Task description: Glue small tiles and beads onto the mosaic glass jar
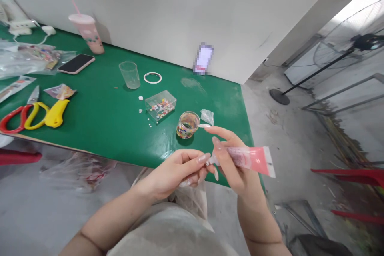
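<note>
My right hand is closed around a pink and clear tube, held over the near edge of the green table. My left hand pinches at the tube's white nozzle end with thumb and fingers. Just beyond the hands stands a small glass jar decorated with coloured pieces. A clear plastic box of small coloured pieces sits behind it. Beside the jar lies a small clear plastic bag.
On the table are a clear plastic cup, a white ring, a phone, a pink lidded drink cup, red scissors, yellow scissors and plastic packets. A white board stands behind. A floor fan is right.
</note>
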A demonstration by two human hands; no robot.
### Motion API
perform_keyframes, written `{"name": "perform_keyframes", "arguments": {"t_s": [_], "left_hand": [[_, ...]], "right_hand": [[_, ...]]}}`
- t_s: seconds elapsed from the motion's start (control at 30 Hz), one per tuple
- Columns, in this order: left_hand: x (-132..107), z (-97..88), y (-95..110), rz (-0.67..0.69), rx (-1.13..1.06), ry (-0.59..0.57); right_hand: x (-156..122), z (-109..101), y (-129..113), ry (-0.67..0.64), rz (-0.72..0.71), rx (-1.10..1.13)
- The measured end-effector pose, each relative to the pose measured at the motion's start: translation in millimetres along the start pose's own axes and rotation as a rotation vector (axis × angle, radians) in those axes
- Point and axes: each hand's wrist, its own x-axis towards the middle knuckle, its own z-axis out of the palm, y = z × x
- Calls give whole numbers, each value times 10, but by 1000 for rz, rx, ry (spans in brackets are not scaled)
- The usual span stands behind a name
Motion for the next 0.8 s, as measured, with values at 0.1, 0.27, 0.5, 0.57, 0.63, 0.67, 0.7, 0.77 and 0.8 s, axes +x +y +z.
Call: {"name": "perform_keyframes", "arguments": {"t_s": [0.1,0.27,0.5,0.57,0.63,0.67,0.7,0.77,0.8], "left_hand": [[0,-1,-7,10,18,3],[5,14,-3,13,17,17],[2,21,0,-15,32,15],[-2,23,2,-10,25,15],[-4,27,4,5,19,18],[-5,28,5,16,19,20],[-6,29,6,26,18,20],[-6,29,8,35,14,20],[-5,28,8,35,12,18]], "right_hand": [[23,-83,18,-76,-58,-126],[32,-127,34,-151,-62,-117],[11,-118,45,-122,-112,-92],[5,-121,71,-111,-143,-97],[3,-118,105,-121,-173,-106],[4,-115,122,-125,-185,-117],[6,-111,136,-129,-196,-131],[14,-105,147,-130,-204,-159],[19,-104,141,-132,-199,-164]]}}
